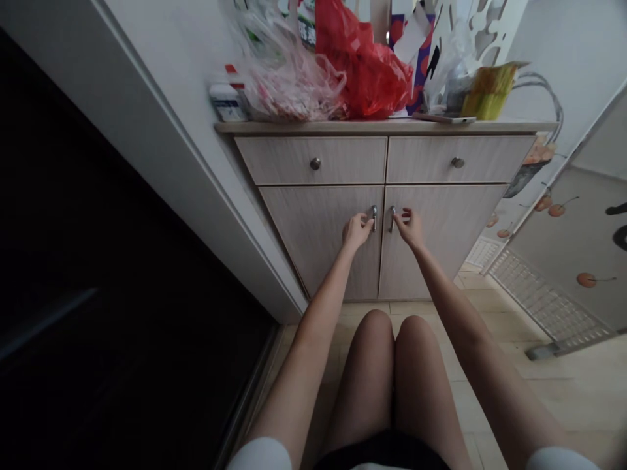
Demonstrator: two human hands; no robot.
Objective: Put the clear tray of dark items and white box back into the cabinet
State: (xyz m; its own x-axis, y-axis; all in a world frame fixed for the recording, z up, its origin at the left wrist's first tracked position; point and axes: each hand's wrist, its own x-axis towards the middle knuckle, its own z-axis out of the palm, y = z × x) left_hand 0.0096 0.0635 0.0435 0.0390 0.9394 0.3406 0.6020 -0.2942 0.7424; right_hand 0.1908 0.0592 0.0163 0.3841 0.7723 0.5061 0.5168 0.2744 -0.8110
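Observation:
A pale wood-grain cabinet stands straight ahead, with two lower doors meeting at the middle. Each door has a short metal handle, the left one and the right one close together at the centre seam. My left hand is at the left handle, its fingertips reaching the metal, though I cannot tell whether they grip it. My right hand is just right of the right handle, fingers spread and curled slightly, holding nothing. Both doors are shut.
Two drawers with round metal knobs sit above the doors. The countertop holds a red plastic bag, a clear bag, a phone and a white box. A white door frame runs along the left. My knees lie below on a tiled floor.

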